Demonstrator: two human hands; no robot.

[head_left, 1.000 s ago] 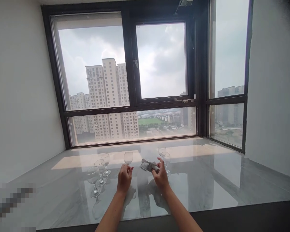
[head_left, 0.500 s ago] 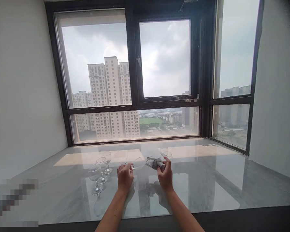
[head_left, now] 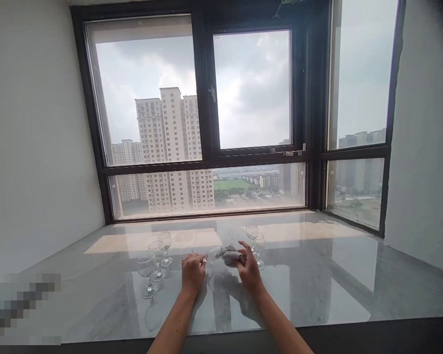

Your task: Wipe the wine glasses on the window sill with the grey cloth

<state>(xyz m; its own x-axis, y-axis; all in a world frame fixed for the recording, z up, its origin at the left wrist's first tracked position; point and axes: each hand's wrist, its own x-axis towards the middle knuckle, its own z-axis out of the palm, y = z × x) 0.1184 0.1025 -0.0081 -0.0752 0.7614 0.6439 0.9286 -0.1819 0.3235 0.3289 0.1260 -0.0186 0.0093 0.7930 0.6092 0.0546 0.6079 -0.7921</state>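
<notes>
My left hand [head_left: 193, 273] is closed on the stem end of a clear wine glass [head_left: 212, 255], which it holds sideways above the sill with the bowl pointing right. A grey cloth [head_left: 231, 255] is bunched in my right hand [head_left: 248, 265] and touches the rim end of that glass; part of the bowl is hidden by it. My right index finger sticks out past the cloth. To the left, three stemmed glasses stand upright in a slanting row: a near glass [head_left: 146, 268], a middle glass [head_left: 157, 253] and a far glass [head_left: 165, 243].
Behind my right hand stand two more glasses, one in front [head_left: 259, 243] and one farther back [head_left: 251, 231]. The glossy grey marble sill [head_left: 107, 295] mirrors the window light. Dark window frames [head_left: 206, 162] close it off at the back, with a white wall [head_left: 40, 147] on the left.
My right hand has brought the cloth left and onto the mouth of the held glass; they were slightly apart before. My left hand still grips the glass.
</notes>
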